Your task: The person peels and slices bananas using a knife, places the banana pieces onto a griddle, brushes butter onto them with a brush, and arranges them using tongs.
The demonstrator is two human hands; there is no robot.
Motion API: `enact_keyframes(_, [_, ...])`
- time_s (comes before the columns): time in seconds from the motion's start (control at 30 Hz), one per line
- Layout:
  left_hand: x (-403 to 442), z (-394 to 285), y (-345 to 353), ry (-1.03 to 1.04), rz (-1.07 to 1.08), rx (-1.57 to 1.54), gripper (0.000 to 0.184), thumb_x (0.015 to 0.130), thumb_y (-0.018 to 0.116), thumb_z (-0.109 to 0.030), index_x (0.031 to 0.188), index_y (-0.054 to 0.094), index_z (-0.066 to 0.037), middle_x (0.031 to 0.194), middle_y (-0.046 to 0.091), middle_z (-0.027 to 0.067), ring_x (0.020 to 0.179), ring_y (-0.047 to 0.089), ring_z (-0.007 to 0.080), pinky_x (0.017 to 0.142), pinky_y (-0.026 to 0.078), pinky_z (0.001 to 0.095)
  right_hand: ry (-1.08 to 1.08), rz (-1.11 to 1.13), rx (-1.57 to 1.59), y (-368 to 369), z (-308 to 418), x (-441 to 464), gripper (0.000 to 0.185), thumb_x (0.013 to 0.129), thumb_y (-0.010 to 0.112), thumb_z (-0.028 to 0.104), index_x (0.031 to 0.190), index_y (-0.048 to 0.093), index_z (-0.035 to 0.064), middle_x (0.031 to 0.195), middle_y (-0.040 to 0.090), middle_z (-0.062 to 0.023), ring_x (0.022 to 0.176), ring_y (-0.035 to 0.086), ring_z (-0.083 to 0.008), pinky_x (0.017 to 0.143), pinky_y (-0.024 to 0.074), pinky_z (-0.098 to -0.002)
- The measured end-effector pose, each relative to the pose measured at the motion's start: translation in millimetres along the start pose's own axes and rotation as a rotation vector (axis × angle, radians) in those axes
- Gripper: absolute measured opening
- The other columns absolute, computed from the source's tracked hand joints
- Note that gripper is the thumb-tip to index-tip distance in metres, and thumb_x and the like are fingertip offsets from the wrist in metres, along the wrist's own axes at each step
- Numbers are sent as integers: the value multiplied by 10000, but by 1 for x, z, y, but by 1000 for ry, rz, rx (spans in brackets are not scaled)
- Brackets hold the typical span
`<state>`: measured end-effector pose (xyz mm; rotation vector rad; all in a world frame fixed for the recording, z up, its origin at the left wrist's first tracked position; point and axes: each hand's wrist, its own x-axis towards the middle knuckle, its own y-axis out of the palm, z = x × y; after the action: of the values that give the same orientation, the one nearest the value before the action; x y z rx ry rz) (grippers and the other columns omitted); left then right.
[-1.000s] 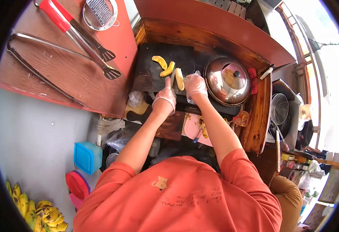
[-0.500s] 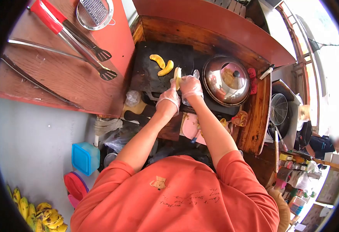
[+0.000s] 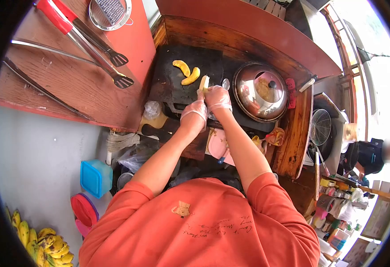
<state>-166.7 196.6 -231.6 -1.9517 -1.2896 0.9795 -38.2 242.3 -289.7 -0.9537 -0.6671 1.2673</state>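
My left hand (image 3: 195,112) and my right hand (image 3: 217,97), both in clear plastic gloves, meet at the near right edge of the black griddle (image 3: 168,91). Between them they hold a peeled banana (image 3: 204,83), its pale upper end sticking up past the fingers. Two yellow bananas, one curved (image 3: 181,67) and another (image 3: 190,76) below it, lie on the griddle to the upper left of my hands. Just beyond my right hand shows a rounded metal spoon-like end (image 3: 225,83); the rest of it is hidden.
A domed metal lid (image 3: 260,92) stands right of my hands. Red-handled tongs (image 3: 86,42) and a grater (image 3: 110,11) lie on the wooden counter at left. Nearer me are a pink board (image 3: 218,144) and a dark handle (image 3: 152,131). A person (image 3: 373,155) is at far right.
My hands have come together around the peeled banana, which has been lifted and moved slightly left. The knife seen beside my left hand earlier no longer shows.
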Motion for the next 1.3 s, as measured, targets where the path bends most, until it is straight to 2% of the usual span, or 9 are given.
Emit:
enact_keyframes(0.33, [-2, -1, 2, 0, 39, 98, 662, 917, 510, -59, 1542, 299, 0, 971, 702, 298, 920, 706, 437, 816, 559, 509, 13, -3, -24, 1, -8, -4, 285, 880, 603, 298, 959, 771, 83, 1006, 730, -201, 958, 711, -373, 858, 566, -449])
enact_keyframes(0.5, [0, -3, 6, -35, 48, 153, 678, 905, 518, -33, 1547, 300, -7, 953, 712, 291, 903, 712, 438, 793, 573, 503, -1, -135, 25, -6, -14, -15, 281, 864, 614, 299, 907, 783, 79, 922, 729, -211, 905, 714, -386, 849, 570, -452])
enact_keyframes(0.6, [0, 0, 11, -18, 54, 196, 679, 917, 521, -42, 1551, 283, -4, 969, 713, 288, 911, 712, 436, 796, 575, 501, 131, -160, 149, -8, -17, -20, 282, 864, 612, 297, 906, 780, 74, 926, 728, -211, 902, 714, -383, 851, 570, -449])
enact_keyframes(0.73, [-1, 4, 15, -7, 41, 233, 591, 963, 474, -99, 1519, 315, 24, 958, 719, 269, 890, 712, 438, 792, 573, 510, 90, -147, 168, -17, -20, -25, 320, 901, 596, 317, 902, 759, 42, 926, 724, -229, 932, 709, -397, 839, 572, -457])
enact_keyframes(1.03, [1, 2, 13, -109, 147, 254, 639, 982, 489, -92, 1579, 261, -93, 1064, 703, 287, 1002, 692, 438, 870, 557, 487, 114, -176, 83, -32, -22, -37, 329, 882, 564, 307, 830, 771, 57, 857, 715, -233, 855, 707, -404, 826, 564, -466])
enact_keyframes(1.1, [12, 16, 20, -187, 79, 114, 541, 1011, 454, -169, 1545, 370, -178, 1065, 707, 268, 1025, 684, 440, 885, 538, 517, 130, -166, 72, -35, -21, -35, 335, 888, 559, 308, 824, 770, 56, 855, 715, -233, 848, 709, -403, 822, 564, -471])
enact_keyframes(1.17, [14, 30, 21, -153, 30, -19, 522, 1000, 490, -189, 1516, 416, -196, 1070, 706, 264, 1041, 676, 438, 891, 529, 512, -42, -57, -217, -34, -19, -34, 389, 914, 530, 349, 833, 763, 48, 878, 723, -226, 830, 712, -407, 800, 565, -477])
enact_keyframes(1.23, [10, 39, 21, -94, -93, -302, 472, 957, 596, -227, 1424, 529, -196, 1068, 700, 263, 1054, 658, 442, 879, 515, 503, 1, 8, -138, -23, -17, -25, 443, 931, 503, 392, 837, 757, 41, 888, 727, -217, 837, 714, -403, 790, 563, -480])
enact_keyframes(1.3, [5, 38, 17, -52, -96, -304, 459, 954, 604, -224, 1407, 537, -193, 1054, 702, 264, 1040, 658, 448, 868, 519, 503, 61, 63, -34, -5, -16, -8, 554, 955, 452, 487, 868, 749, 28, 913, 733, -206, 876, 715, -393, 796, 556, -477])
